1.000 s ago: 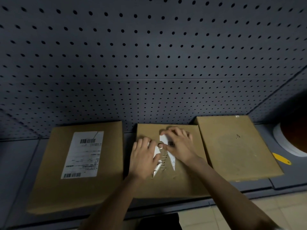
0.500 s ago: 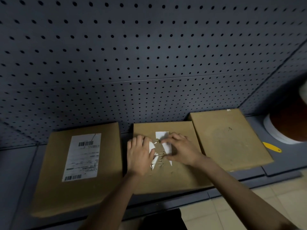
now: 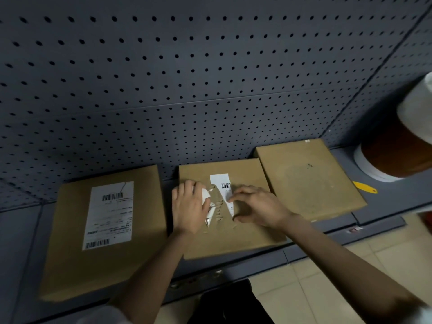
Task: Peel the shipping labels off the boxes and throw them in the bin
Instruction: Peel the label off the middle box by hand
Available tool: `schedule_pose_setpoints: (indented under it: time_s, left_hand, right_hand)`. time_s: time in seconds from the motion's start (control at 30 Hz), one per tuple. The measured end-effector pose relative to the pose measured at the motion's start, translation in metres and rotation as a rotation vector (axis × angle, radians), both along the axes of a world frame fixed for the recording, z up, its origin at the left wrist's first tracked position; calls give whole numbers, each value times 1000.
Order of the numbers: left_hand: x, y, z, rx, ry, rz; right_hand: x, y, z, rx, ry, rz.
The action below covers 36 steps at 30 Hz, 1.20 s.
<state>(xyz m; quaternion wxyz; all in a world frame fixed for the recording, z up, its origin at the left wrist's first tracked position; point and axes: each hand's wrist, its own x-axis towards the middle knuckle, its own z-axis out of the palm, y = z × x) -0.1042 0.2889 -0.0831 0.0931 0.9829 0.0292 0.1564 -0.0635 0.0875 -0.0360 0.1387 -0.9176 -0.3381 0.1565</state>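
Three boxes lie side by side on the grey shelf (image 3: 18,230) below the pegboard (image 3: 187,78). Against the picture half a second ago, the right hand (image 3: 259,209) has drawn back to the right off the torn label (image 3: 222,183), baring more of the white strip with its barcode; its fingers now hover bent and spread, one fingertip touching the strip's right edge, and I cannot tell whether it pinches anything. The left hand (image 3: 189,206) lies in much the same spot on the middle box (image 3: 233,239), its thumb and fingers curled on a peeled white flap (image 3: 205,195) at the label's left part. Between the two hands shows ripped brown card where paper has come away.

Beside it, the left box (image 3: 70,265) carries a whole label (image 3: 108,213), flat and untouched. Overlapping the middle box's far right corner, the right box (image 3: 308,181) shows a bare top with faint marks. Further right stand a white-rimmed bin (image 3: 383,164), with a yellow tag (image 3: 363,187) on the shelf just beside it. Both forearms cross the shelf's front edge and hide part of the middle box's near side. Tiled floor (image 3: 327,277) shows below.
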Motion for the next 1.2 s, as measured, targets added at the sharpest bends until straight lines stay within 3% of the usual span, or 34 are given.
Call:
schedule_pose_setpoints:
  time_s: [0.8,1.2]
  left_hand:
    - [-1,0,0,-21,-22,-6]
    - [-1,0,-1,-105,-68,-30]
  right_hand:
    - [4,7,-14,106,38,-144]
    - [12,19,-23,265,145,-472]
